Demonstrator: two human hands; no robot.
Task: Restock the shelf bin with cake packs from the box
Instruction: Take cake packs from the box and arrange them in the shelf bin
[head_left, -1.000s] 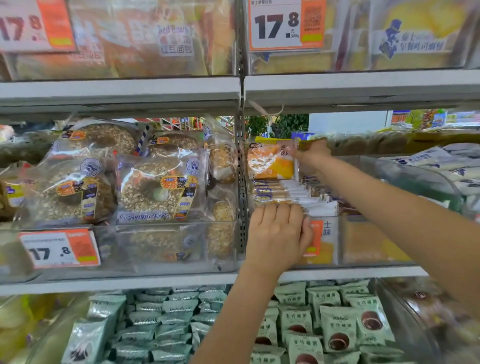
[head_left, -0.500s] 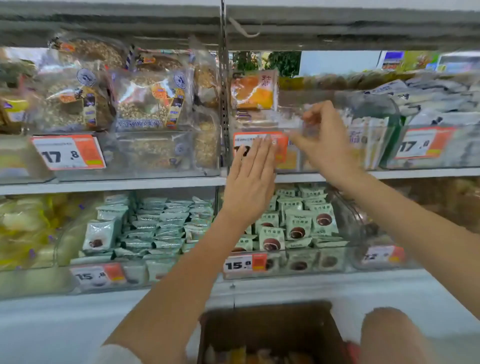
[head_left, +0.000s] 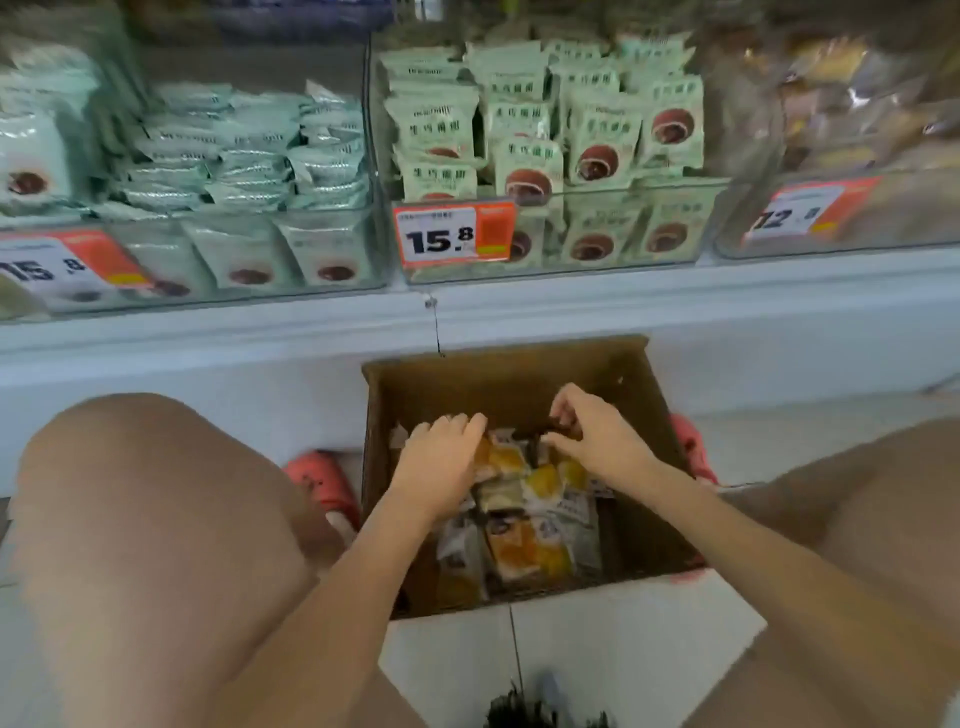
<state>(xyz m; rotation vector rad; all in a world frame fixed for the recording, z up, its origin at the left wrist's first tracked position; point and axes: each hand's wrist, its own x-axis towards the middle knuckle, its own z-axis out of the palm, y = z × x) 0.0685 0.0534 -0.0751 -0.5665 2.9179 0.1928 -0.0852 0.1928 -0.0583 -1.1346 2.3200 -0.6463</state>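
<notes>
An open cardboard box (head_left: 519, 374) stands on the floor between my knees, below the shelf. Several orange and white cake packs (head_left: 524, 540) lie loose in it. My left hand (head_left: 441, 462) is palm down on the pile, its fingers curled over the far edge of an orange pack (head_left: 501, 460). My right hand (head_left: 592, 436) hovers over the packs at the box's far right, fingers and thumb bent like a claw; whether it holds a pack is hidden. The shelf bin with the same cake packs is out of view above.
Clear bins of green packs (head_left: 550, 130) and pale packs (head_left: 234, 150) line the shelf ahead, with 15.8 price tags (head_left: 452, 234). A bin of brown goods (head_left: 852, 130) stands at right. My bare knees (head_left: 156, 519) flank the box; pink shoes (head_left: 324, 483) sit beside it.
Both hands left the upper shelf bin and dropped into the box on the floor. My view tilted down from the upper shelves to the box.
</notes>
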